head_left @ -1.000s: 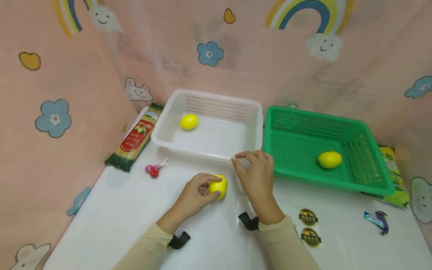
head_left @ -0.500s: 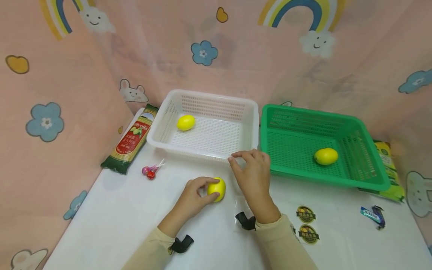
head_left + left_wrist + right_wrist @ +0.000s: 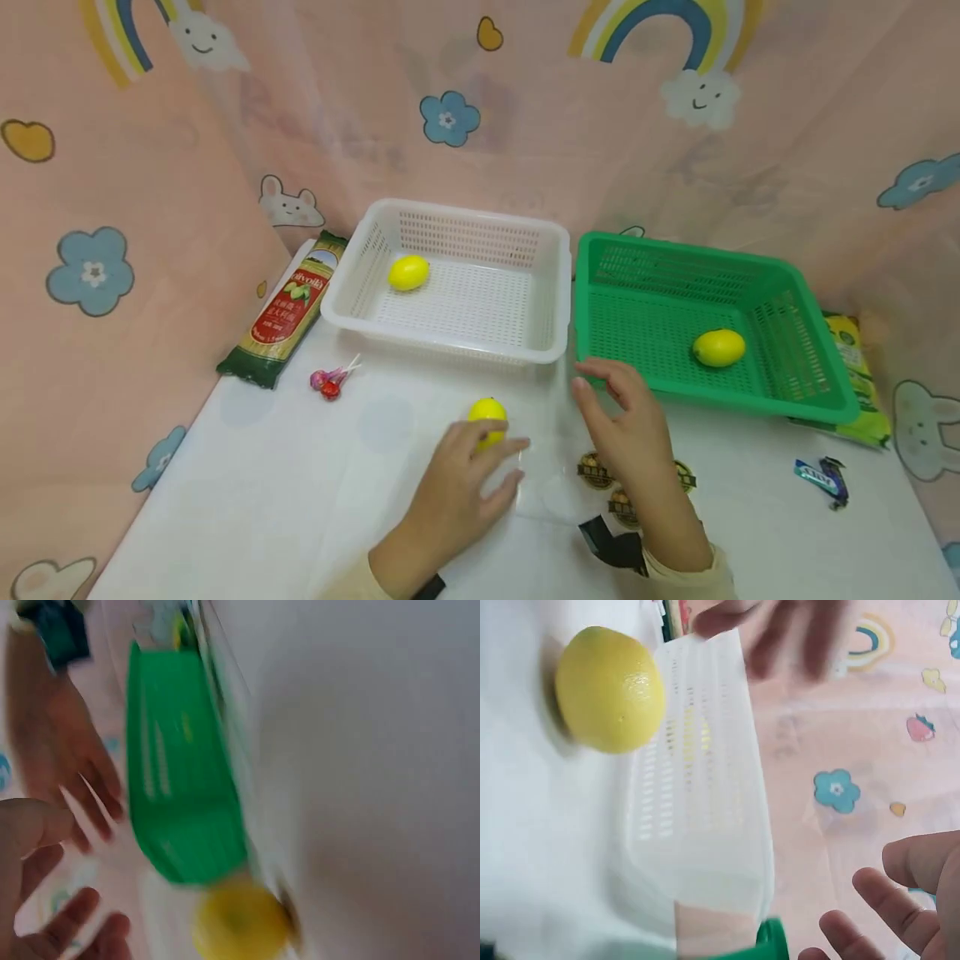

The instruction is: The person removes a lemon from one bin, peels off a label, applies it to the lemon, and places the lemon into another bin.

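Green and red, one pasta packet [image 3: 288, 312] lies far left, beside two lollipops [image 3: 327, 382]. One white basket [image 3: 480, 308] contains one lemon [image 3: 408, 272]. The left hand [image 3: 457, 483] has its fingers spread, holding nothing, just before a second lemon [image 3: 487, 409] on the table [image 3: 285, 500]. The right hand [image 3: 628, 429], thumb and fingers parted and empty, is near one green basket [image 3: 637, 325] with a third lemon [image 3: 718, 347]. Two wrapped sweets [image 3: 813, 474] lie far right.

We see our left hand [image 3: 30, 825] at lower left, its fingers parted; our right hand [image 3: 64, 742] points downward at upper left; a blurred green basket [image 3: 180, 765] fills the centre; a yellow lemon [image 3: 240, 926] sits bottom centre; white worktop [image 3: 382, 765] spreads right.
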`<action>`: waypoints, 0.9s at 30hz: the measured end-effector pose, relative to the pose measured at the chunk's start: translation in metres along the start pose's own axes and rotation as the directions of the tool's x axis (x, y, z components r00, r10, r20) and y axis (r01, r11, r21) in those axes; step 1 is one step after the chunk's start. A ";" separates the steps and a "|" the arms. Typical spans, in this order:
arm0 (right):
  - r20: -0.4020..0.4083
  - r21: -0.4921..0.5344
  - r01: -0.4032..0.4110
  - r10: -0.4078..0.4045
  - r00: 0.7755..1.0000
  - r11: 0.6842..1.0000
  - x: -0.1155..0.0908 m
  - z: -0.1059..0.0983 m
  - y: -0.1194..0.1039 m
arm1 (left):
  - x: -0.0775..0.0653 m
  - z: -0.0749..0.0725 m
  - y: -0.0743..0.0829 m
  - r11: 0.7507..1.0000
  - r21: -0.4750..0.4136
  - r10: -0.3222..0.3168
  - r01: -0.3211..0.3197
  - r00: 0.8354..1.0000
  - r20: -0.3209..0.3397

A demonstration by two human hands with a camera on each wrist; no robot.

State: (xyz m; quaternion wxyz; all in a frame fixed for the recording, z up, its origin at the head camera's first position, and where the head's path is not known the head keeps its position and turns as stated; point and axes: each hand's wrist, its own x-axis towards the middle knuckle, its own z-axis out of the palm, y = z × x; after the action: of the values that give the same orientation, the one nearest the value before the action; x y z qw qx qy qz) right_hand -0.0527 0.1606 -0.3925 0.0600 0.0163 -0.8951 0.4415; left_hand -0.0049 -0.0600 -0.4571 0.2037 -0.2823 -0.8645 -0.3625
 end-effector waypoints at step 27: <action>0.012 -0.106 -0.206 0.209 0.978 0.973 -0.065 -0.019 0.064 | 0.029 0.076 0.022 0.982 0.158 -0.173 0.103 0.826 0.536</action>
State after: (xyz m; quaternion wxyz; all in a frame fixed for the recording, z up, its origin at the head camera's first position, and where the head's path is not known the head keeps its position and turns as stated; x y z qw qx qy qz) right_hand 0.0083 0.2136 -0.4394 0.0038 -0.0753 -0.9143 0.3979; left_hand -0.0242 0.0193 -0.4791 -0.0615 -0.2978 -0.9253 -0.2267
